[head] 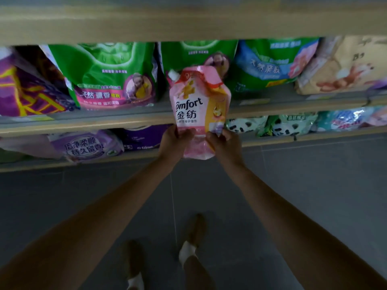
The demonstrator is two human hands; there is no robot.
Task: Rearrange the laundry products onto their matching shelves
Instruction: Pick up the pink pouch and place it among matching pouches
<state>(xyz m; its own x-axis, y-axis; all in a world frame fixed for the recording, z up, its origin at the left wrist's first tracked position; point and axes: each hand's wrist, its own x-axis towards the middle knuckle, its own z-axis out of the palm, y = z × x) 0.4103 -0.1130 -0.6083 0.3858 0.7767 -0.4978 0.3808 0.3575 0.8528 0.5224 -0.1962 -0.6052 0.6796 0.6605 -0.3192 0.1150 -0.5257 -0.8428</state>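
A pink Comfort softener pouch (196,105) with a white spout at its top left is held upright in front of the shelves. My left hand (173,143) grips its lower left edge and my right hand (222,143) grips its lower right corner. Behind the pouch stand green detergent bags (104,80) on the middle shelf (117,117). The lower shelf (125,156) carries purple softener pouches (85,145) to the left of my hands.
A purple bag (23,91) leans at the far left, a blue-green bag (270,63) and a beige bag (345,68) sit to the right. Panda-printed packs (280,125) lie lower right. The top shelf board (188,19) overhangs. My feet stand on grey floor tiles (314,185).
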